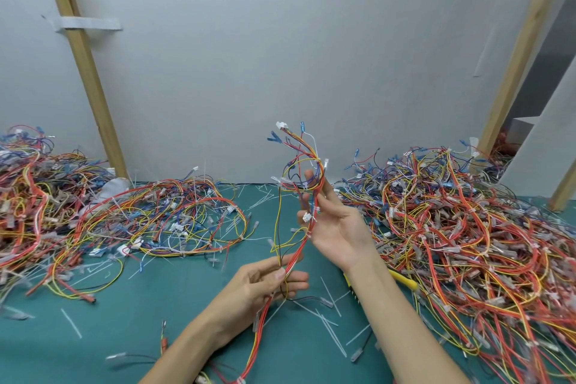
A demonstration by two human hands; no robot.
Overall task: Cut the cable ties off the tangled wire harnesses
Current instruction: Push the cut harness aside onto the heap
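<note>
Bare left hand (263, 284), bare right hand (335, 226); forearms (402, 321) unsleeved to frame edge.

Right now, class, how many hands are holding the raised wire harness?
2. The left hand pinches the wire harness low down; the right hand holds it higher up.

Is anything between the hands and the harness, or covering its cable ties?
Nothing visible does. The left hand pinches the harness low down and the right hand holds it higher up. A white cable tie shows uncovered between them. The yellow-handled tool lies on the table, behind the right forearm, in neither hand.
</note>
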